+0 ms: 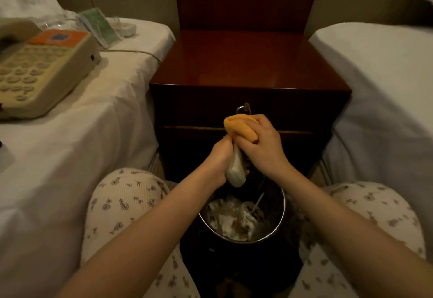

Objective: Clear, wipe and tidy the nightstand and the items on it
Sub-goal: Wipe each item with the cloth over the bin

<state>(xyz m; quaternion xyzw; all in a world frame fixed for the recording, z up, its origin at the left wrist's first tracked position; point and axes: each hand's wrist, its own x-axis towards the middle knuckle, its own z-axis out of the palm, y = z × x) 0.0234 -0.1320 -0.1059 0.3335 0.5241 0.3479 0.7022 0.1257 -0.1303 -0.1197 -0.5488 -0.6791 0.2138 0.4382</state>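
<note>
The dark red wooden nightstand [248, 63] stands between two beds, its top bare. In front of its drawer, both my hands wring a twisted cloth [241, 129] that is orange at the top and whitish at the bottom. My right hand [262, 143] grips the orange upper end. My left hand [219, 159] grips the pale lower end, which hangs just above a metal-rimmed waste bin [282, 215] holding crumpled tissues. A beige telephone [39, 70], a green packet [99, 26] and a small white dish [125, 28] lie on the left bed.
White bedding flanks the nightstand: the left bed [82, 145] and the right bed [384, 82]. The phone's cord [131, 51] runs across the left bed toward the nightstand. My knees in patterned trousers sit either side of the bin. A ring pull [243, 109] hangs on the drawer.
</note>
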